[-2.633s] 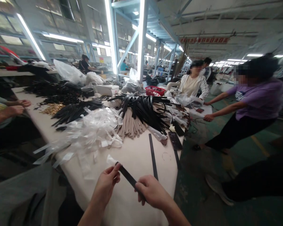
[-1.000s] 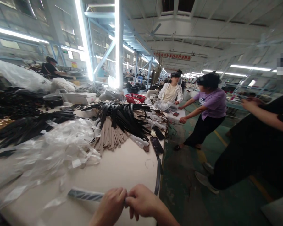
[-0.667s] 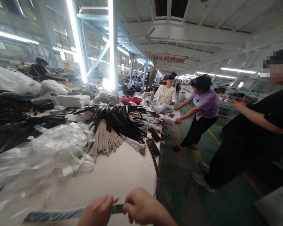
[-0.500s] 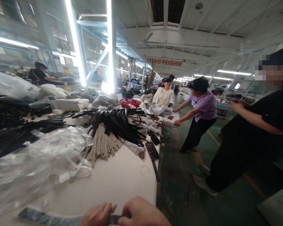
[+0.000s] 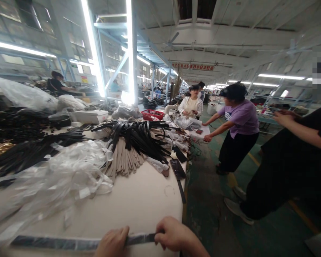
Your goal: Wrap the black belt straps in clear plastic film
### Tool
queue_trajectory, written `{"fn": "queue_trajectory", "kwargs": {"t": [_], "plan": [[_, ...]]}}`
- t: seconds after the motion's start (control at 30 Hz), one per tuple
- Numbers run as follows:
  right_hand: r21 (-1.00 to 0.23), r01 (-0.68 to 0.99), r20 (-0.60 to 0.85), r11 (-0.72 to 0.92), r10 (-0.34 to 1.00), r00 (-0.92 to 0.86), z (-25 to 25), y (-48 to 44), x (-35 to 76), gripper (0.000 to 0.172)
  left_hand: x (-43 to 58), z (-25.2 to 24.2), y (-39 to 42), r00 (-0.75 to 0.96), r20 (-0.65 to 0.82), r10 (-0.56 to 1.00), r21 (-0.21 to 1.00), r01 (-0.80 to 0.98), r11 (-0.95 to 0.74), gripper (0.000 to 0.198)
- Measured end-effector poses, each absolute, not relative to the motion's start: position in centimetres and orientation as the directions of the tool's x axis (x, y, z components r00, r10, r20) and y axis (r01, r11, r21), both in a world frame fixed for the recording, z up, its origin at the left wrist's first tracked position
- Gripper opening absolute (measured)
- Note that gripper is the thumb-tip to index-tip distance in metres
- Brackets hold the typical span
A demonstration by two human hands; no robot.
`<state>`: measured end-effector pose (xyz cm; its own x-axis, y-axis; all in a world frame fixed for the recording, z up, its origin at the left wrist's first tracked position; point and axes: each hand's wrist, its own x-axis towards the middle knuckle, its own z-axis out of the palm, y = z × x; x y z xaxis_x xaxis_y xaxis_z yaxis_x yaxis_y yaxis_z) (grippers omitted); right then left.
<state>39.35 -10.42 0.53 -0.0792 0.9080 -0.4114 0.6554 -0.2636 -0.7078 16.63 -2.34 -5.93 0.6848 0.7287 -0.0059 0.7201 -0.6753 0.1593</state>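
A long dark strap (image 5: pixel 56 243) in a clear plastic sleeve lies across the near edge of the pale tabletop (image 5: pixel 133 200). My left hand (image 5: pixel 113 242) is closed around its middle, fingers partly hidden by the hand itself. To the right, my right hand (image 5: pixel 173 233) pinches the strap's bare dark end between thumb and fingers. A short length of strap shows between the two hands. Crumpled clear plastic sleeves (image 5: pixel 77 171) are heaped beyond my left hand. Behind them lies a bundle of black straps (image 5: pixel 139 137) with beige undersides (image 5: pixel 125 159).
A phone (image 5: pixel 178 169) lies by the table's right edge, over a narrow black strip (image 5: pixel 181 191). Further back are a red basket (image 5: pixel 152 114) and a white box (image 5: pixel 89 116). A person in purple (image 5: pixel 242 117) leans on the table; another in black (image 5: pixel 289 167) stands at right.
My right hand has moved right, away from my left hand, and more of the strap shows between them. The strap lies straighter. The whole view has shifted slightly.
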Motion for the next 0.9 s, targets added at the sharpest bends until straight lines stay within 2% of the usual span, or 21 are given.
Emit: {"fn": "queue_trajectory", "kwargs": {"t": [0.07, 0.2, 0.3, 0.4, 0.5, 0.67, 0.8, 0.9], "plan": [[-0.74, 0.634, -0.372, -0.223, 0.921, -0.11, 0.3, -10.2, 38.4, 0.02, 17.6, -4.8, -3.5, 0.681, -0.145, 0.717, 0.193, 0.731, -0.655, 0.031], [-0.786, 0.6, -0.319, -0.149, 0.929, -0.187, -0.4, -10.4, 37.0, 0.024, 19.3, -2.8, -5.2, 0.73, -0.141, 0.669, 0.266, 0.679, -0.685, 0.016], [-0.793, 0.579, -0.372, -0.188, 0.903, -0.217, -1.4, -10.8, 39.1, 0.026, 18.1, -2.0, -4.9, 0.714, -0.084, 0.695, 0.227, 0.693, -0.684, 0.017], [-0.78, 0.581, -0.423, -0.232, 0.88, -0.216, -2.2, -10.7, 40.8, 0.025, 17.4, -1.9, -4.7, 0.637, -0.156, 0.755, 0.189, 0.77, -0.61, 0.01], [-0.765, 0.614, -0.383, -0.197, 0.905, -0.187, -2.3, -10.1, 40.2, 0.024, 18.3, -2.2, -4.8, 0.651, -0.179, 0.738, 0.214, 0.757, -0.617, 0.01], [-0.794, 0.574, -0.396, -0.201, 0.887, -0.237, -1.7, -9.4, 40.1, 0.025, 19.1, -2.5, -4.2, 0.686, -0.088, 0.722, 0.215, 0.721, -0.659, 0.014], [-0.814, 0.545, -0.382, -0.199, 0.891, -0.245, -1.7, -8.9, 40.1, 0.023, 19.6, -2.7, -3.9, 0.669, -0.168, 0.724, 0.195, 0.742, -0.641, 0.012], [-0.824, 0.533, -0.371, -0.194, 0.895, -0.248, -2.0, -8.6, 39.4, 0.025, 20.2, -2.6, -4.0, 0.686, -0.165, 0.709, 0.222, 0.726, -0.651, 0.014]]}}
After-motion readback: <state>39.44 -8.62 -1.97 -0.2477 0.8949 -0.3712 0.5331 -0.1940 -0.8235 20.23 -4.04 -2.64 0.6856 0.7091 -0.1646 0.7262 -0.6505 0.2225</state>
